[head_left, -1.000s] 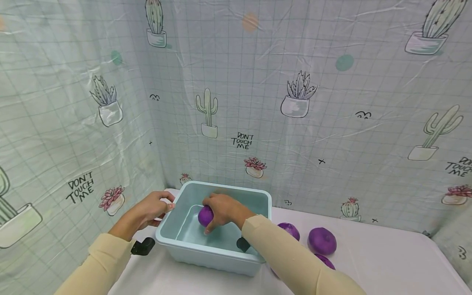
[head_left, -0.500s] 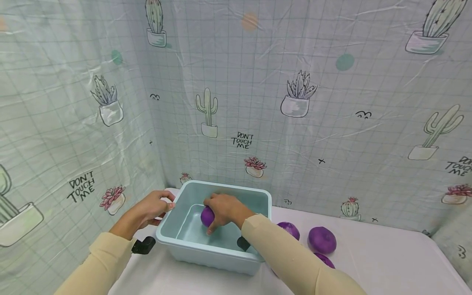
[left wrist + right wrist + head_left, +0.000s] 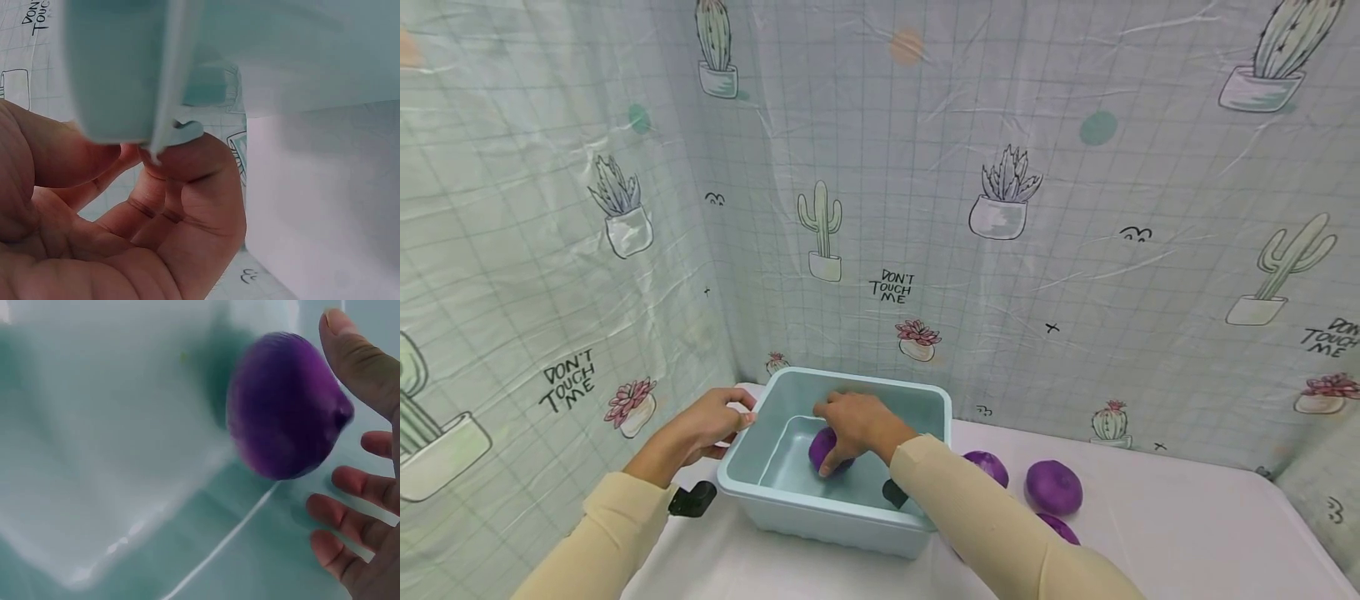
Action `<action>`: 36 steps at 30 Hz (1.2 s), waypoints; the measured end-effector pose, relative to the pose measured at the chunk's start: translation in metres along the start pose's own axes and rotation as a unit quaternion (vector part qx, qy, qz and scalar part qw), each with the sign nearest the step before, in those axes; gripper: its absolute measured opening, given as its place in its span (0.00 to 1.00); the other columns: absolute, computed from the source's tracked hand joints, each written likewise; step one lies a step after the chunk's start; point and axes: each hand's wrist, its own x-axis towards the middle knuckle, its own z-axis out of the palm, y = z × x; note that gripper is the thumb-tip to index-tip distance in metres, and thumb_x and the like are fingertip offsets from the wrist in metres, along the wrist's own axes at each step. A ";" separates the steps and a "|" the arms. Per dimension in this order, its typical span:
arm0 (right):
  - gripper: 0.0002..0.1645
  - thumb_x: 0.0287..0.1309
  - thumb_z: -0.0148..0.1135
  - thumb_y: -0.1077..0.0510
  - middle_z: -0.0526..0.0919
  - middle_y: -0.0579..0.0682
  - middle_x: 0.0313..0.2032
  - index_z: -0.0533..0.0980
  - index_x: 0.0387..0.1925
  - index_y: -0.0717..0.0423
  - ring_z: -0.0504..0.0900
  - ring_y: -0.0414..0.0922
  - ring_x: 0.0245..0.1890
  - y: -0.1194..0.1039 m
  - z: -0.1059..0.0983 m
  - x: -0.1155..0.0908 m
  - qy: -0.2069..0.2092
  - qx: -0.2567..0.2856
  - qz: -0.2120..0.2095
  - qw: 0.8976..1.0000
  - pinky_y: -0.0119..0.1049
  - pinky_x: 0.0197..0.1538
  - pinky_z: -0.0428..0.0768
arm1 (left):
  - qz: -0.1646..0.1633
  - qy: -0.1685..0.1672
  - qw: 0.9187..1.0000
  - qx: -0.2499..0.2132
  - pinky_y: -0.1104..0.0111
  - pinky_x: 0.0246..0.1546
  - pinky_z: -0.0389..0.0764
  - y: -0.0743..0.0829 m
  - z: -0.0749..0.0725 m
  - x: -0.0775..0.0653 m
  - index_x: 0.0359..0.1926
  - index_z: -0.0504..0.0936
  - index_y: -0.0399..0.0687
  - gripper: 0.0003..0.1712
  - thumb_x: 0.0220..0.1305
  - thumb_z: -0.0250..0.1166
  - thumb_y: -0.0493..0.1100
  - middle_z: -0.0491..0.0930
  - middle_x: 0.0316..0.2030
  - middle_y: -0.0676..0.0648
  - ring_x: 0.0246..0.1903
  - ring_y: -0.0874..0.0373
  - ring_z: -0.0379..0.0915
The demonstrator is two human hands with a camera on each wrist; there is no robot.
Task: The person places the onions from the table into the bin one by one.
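My left hand (image 3: pixel 707 423) pinches the left rim of the pale blue plastic bin (image 3: pixel 835 533). Close up in the left wrist view, thumb and curled fingers (image 3: pixel 206 206) meet at the rim's edge. Inside the bin, a purple onion (image 3: pixel 284 409) lies on the floor, its pointed tip toward my right hand (image 3: pixel 853 425). That hand is spread above and beside it, and the right wrist view shows a gap between thumb (image 3: pixel 365 365) and onion. From the head view the hand covers part of the onion.
Several more purple onions, such as a round one (image 3: pixel 1054 487) and one close to the bin (image 3: pixel 988 468), sit on the white table (image 3: pixel 1187 517) right of the bin. My right sleeve (image 3: pixel 992 517) partly hides them. A cactus-print curtain (image 3: pixel 925 208) hangs behind.
The onion has dropped lower and turned in the bin as my right hand loosened from it. My left hand stays at the rim.
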 end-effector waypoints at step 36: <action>0.37 0.52 0.81 0.46 0.84 0.49 0.57 0.78 0.63 0.47 0.85 0.49 0.52 0.058 -0.054 -0.112 0.086 0.389 -0.009 0.917 0.40 0.49 0.81 | 0.005 -0.009 1.000 0.018 0.58 0.36 0.85 0.001 0.002 0.003 0.61 0.72 0.37 0.16 0.77 0.56 0.39 0.78 0.48 0.37 0.41 0.48 0.80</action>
